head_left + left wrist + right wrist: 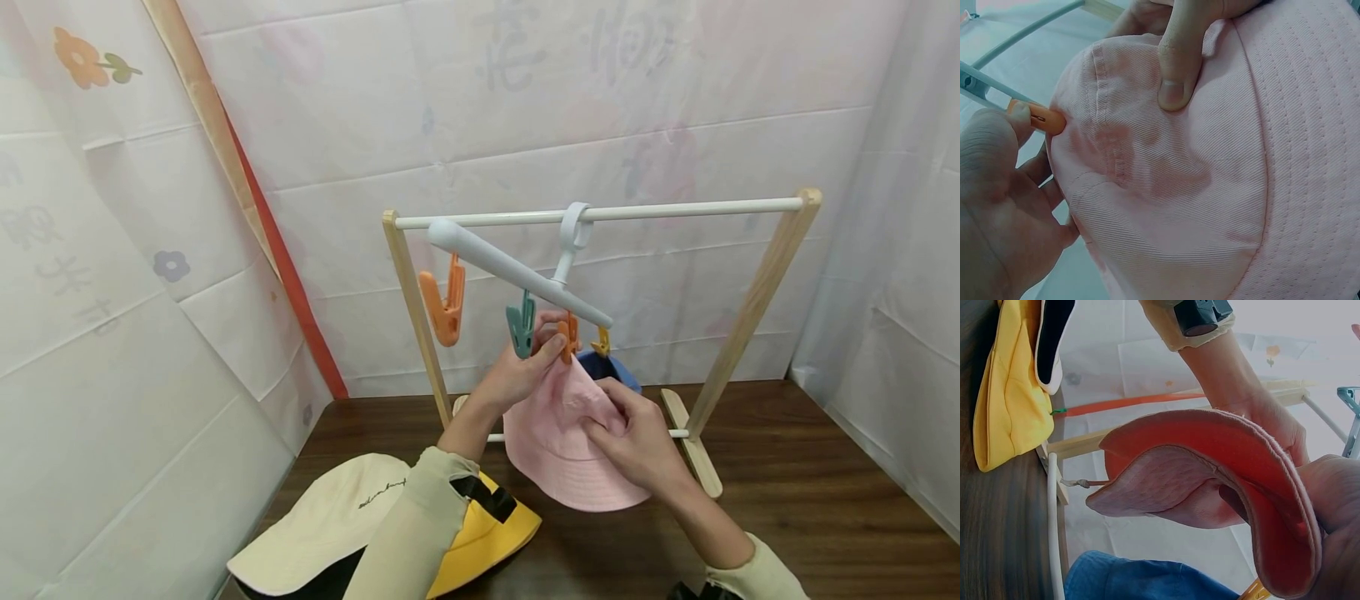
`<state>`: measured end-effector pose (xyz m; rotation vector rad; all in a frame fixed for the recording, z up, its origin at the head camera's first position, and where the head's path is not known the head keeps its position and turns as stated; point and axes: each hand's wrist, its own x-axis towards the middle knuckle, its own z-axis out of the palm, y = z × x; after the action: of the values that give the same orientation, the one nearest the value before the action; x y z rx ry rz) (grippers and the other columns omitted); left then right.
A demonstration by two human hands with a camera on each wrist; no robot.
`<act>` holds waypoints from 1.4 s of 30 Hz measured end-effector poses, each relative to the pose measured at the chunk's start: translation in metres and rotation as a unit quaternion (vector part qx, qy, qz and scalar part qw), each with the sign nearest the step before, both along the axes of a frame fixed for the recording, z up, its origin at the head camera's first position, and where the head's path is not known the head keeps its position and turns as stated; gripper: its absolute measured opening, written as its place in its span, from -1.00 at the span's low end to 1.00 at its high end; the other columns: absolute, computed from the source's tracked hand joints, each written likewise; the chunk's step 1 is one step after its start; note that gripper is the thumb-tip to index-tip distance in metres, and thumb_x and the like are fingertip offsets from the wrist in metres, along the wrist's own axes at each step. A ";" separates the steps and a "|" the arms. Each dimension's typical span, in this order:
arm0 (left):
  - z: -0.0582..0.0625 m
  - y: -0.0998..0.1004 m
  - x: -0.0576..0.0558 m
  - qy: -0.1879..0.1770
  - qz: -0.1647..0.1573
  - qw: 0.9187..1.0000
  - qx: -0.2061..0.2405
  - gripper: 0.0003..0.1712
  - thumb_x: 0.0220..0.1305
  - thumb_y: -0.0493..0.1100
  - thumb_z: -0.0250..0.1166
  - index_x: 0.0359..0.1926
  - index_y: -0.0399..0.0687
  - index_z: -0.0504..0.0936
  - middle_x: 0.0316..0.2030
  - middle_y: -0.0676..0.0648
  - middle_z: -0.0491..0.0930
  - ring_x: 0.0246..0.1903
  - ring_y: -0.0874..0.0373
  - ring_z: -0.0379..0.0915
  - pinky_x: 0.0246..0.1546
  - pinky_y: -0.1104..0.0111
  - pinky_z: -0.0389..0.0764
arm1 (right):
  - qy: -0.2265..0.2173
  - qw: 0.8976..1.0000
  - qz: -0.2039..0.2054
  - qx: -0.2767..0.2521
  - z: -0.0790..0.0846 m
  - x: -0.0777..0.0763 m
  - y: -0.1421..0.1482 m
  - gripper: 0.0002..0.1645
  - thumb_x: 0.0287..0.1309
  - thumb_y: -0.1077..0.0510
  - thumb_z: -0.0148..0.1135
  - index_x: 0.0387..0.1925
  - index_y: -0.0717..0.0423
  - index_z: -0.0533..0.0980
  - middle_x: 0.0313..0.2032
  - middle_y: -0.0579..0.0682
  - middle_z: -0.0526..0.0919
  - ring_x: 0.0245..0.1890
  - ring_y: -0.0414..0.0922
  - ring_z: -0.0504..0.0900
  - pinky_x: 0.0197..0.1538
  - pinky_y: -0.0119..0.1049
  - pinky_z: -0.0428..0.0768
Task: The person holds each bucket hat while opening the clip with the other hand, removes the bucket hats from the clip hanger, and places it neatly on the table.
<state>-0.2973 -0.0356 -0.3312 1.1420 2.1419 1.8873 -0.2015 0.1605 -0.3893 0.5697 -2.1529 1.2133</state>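
Note:
A pink bucket hat hangs crown up below the light-grey hanger. My left hand pinches an orange clothespin on the hanger, its thumb on the peg's handle. In the left wrist view that orange clothespin meets the top of the crown. My right hand grips the side of the hat, thumb pressed into the cloth. Seen from the right wrist, the hat's brim is bent and its inside shows. A teal clothespin hangs just left of the left hand's fingers.
The hanger hooks over a white rod on a wooden rack. Another orange clothespin hangs at its near end. Behind the pink hat, a yellow clothespin holds a blue hat. A cream cap and yellow hat lie front left.

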 end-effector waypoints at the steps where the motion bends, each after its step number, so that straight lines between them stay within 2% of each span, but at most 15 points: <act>1: 0.000 0.000 0.000 0.001 0.000 1.000 0.000 -0.53 0.77 -0.30 0.02 0.55 -0.31 0.31 0.26 -0.59 0.59 0.05 0.39 0.62 0.26 0.43 0.56 | 0.001 1.000 0.000 0.000 0.000 0.000 0.000 -0.58 0.13 0.43 0.59 0.03 0.15 0.74 -0.26 0.02 0.83 -0.32 -0.38 0.51 -0.27 -0.40 0.54; 6: -0.002 -0.001 -0.002 0.005 -0.005 1.000 0.002 -0.54 0.77 -0.28 0.04 0.54 -0.30 0.32 0.25 -0.59 0.60 0.19 -0.03 0.71 0.27 0.41 0.57 | 0.000 1.000 -0.001 -0.001 0.000 0.000 0.000 -0.59 0.13 0.43 0.59 0.02 0.16 0.75 -0.26 0.02 0.82 -0.32 -0.37 0.51 -0.27 -0.40 0.53; 8: -0.002 -0.001 -0.002 0.006 -0.007 1.000 0.004 -0.55 0.78 -0.27 0.05 0.53 -0.29 0.33 0.24 -0.58 0.60 0.22 -0.12 0.71 0.27 0.41 0.58 | -0.002 1.000 -0.002 0.000 0.000 0.000 0.000 -0.59 0.14 0.43 0.59 0.02 0.16 0.75 -0.26 0.02 0.82 -0.32 -0.37 0.51 -0.27 -0.40 0.53; 10: -0.001 -0.001 -0.002 0.007 -0.009 1.000 0.007 -0.55 0.78 -0.26 0.05 0.53 -0.29 0.33 0.22 -0.57 0.61 0.16 -0.04 0.73 0.25 0.40 0.59 | -0.004 1.000 -0.003 0.000 0.000 0.000 0.000 -0.59 0.14 0.43 0.59 0.02 0.16 0.75 -0.26 0.02 0.82 -0.32 -0.37 0.51 -0.28 -0.39 0.53; 15: -0.001 0.000 -0.001 0.012 -0.009 1.000 0.014 -0.57 0.77 -0.29 0.04 0.50 -0.32 0.33 0.10 -0.51 0.63 -0.04 0.37 0.64 0.16 0.43 0.59 | -0.009 1.000 -0.003 0.000 -0.001 0.000 0.000 -0.59 0.15 0.43 0.58 0.03 0.17 0.74 -0.25 0.04 0.83 -0.33 -0.38 0.52 -0.28 -0.39 0.54; 20: -0.001 0.000 -0.002 0.011 -0.011 1.000 0.023 -0.58 0.76 -0.32 0.04 0.49 -0.35 0.33 0.00 -0.43 0.64 -0.08 0.41 0.62 0.10 0.45 0.58 | -0.013 1.000 -0.005 0.000 -0.002 0.001 0.000 -0.60 0.16 0.43 0.58 0.04 0.18 0.74 -0.23 0.06 0.84 -0.31 -0.37 0.54 -0.26 -0.39 0.57; 23: -0.001 -0.001 -0.002 0.010 -0.013 1.000 0.023 -0.58 0.76 -0.33 0.04 0.49 -0.36 0.33 0.04 -0.47 0.64 -0.05 0.42 0.64 0.12 0.46 0.59 | -0.014 1.000 -0.007 -0.001 -0.003 0.001 0.000 -0.60 0.16 0.43 0.58 0.04 0.18 0.74 -0.22 0.07 0.84 -0.31 -0.37 0.54 -0.26 -0.39 0.57; 25: -0.001 -0.001 -0.002 0.011 -0.014 1.000 0.023 -0.57 0.76 -0.32 0.05 0.49 -0.36 0.33 0.06 -0.50 0.64 -0.01 0.35 0.67 0.13 0.46 0.60 | -0.013 1.000 -0.007 -0.004 -0.003 0.002 0.000 -0.60 0.15 0.43 0.59 0.03 0.19 0.74 -0.22 0.08 0.84 -0.31 -0.37 0.54 -0.26 -0.39 0.57; 27: 0.000 -0.001 -0.002 0.008 -0.014 1.000 0.024 -0.57 0.75 -0.33 0.05 0.49 -0.38 0.33 0.07 -0.52 0.63 0.07 0.08 0.75 0.14 0.46 0.61 | -0.011 1.000 -0.007 -0.005 -0.004 0.002 0.000 -0.60 0.15 0.43 0.59 0.03 0.19 0.74 -0.22 0.08 0.84 -0.31 -0.38 0.54 -0.26 -0.39 0.57; 30: 0.000 -0.001 -0.002 0.004 -0.011 1.000 0.024 -0.57 0.75 -0.34 0.05 0.49 -0.38 0.33 0.06 -0.51 0.63 0.17 -0.33 0.70 0.15 0.47 0.61 | -0.008 1.000 -0.005 -0.008 -0.005 0.002 0.001 -0.60 0.14 0.44 0.59 0.02 0.18 0.74 -0.23 0.07 0.84 -0.31 -0.38 0.54 -0.27 -0.39 0.57; 32: -0.001 -0.001 -0.002 0.003 -0.009 1.000 0.023 -0.57 0.74 -0.35 0.04 0.49 -0.38 0.33 0.07 -0.50 0.63 0.21 -0.45 0.65 0.15 0.47 0.61 | -0.006 1.000 -0.003 -0.009 -0.005 0.002 0.001 -0.60 0.14 0.44 0.59 0.02 0.18 0.74 -0.24 0.06 0.84 -0.31 -0.39 0.54 -0.27 -0.39 0.57; 35: -0.001 -0.001 -0.003 0.003 -0.007 1.000 0.022 -0.57 0.74 -0.36 0.03 0.49 -0.38 0.33 0.08 -0.52 0.62 0.13 -0.14 0.73 0.15 0.47 0.62 | -0.005 1.000 0.000 -0.012 -0.006 0.002 0.001 -0.61 0.14 0.44 0.59 0.01 0.18 0.74 -0.25 0.06 0.83 -0.31 -0.38 0.54 -0.27 -0.40 0.57; 38: -0.001 -0.001 -0.003 0.003 -0.007 1.000 0.019 -0.55 0.74 -0.35 0.04 0.51 -0.38 0.33 0.13 -0.57 0.60 0.06 0.16 0.70 0.16 0.47 0.62 | -0.004 1.000 0.001 -0.014 -0.007 0.003 0.002 -0.61 0.14 0.44 0.59 0.01 0.18 0.74 -0.26 0.06 0.83 -0.31 -0.38 0.54 -0.28 -0.41 0.56; 39: -0.001 -0.002 -0.003 0.004 -0.006 1.000 0.016 -0.55 0.75 -0.35 0.04 0.51 -0.37 0.33 0.15 -0.58 0.60 0.08 0.17 0.70 0.17 0.46 0.62 | -0.004 1.000 0.001 -0.014 -0.007 0.003 0.002 -0.61 0.14 0.44 0.59 0.00 0.19 0.74 -0.26 0.06 0.83 -0.31 -0.39 0.54 -0.28 -0.41 0.56; 42: -0.001 -0.003 -0.003 0.004 -0.006 1.000 0.011 -0.53 0.74 -0.33 0.03 0.53 -0.36 0.30 0.24 -0.64 0.60 0.22 -0.23 0.73 0.22 0.43 0.62 | -0.002 1.000 -0.001 -0.010 -0.009 0.002 0.003 -0.61 0.13 0.44 0.60 0.00 0.18 0.74 -0.26 0.05 0.82 -0.32 -0.39 0.53 -0.28 -0.42 0.56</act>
<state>-0.3004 -0.0387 -0.3319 1.1669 2.1187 1.9096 -0.1991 0.1635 -0.3983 0.5561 -2.1421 1.2355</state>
